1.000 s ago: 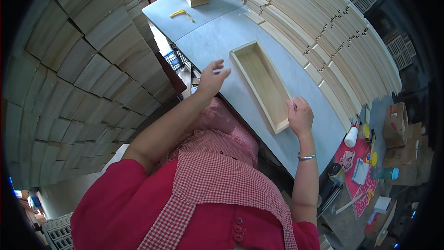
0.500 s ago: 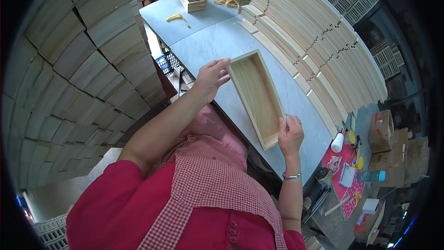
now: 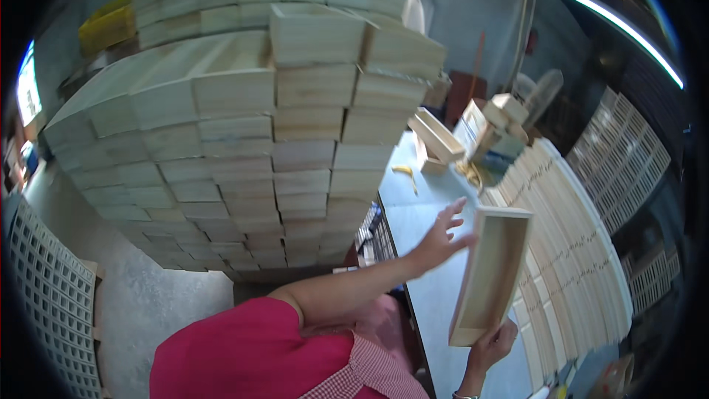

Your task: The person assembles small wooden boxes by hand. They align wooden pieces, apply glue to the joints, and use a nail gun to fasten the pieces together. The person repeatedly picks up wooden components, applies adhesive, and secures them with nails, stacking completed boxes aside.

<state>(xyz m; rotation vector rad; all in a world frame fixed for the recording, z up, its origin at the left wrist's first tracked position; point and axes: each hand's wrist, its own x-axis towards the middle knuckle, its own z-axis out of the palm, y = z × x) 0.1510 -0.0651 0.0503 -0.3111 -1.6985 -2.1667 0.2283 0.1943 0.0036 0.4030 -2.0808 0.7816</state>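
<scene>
A shallow, open-topped rectangular wooden box is held up over the table, its hollow side toward me. My right hand grips its near end at the lower right corner. Beside the far left edge is my left hand, fingers spread and holding nothing; whether a fingertip still touches the box I cannot tell.
A tall stack of wooden boxes rises left of the pale table. Rows of thin wooden boards line its right side. Two more boxes and a yellow-handled tool lie at the far end.
My view has swung left toward the stack. My left hand has let go of the box and opened, while my right hand keeps its grip. The box now stands more upright.
</scene>
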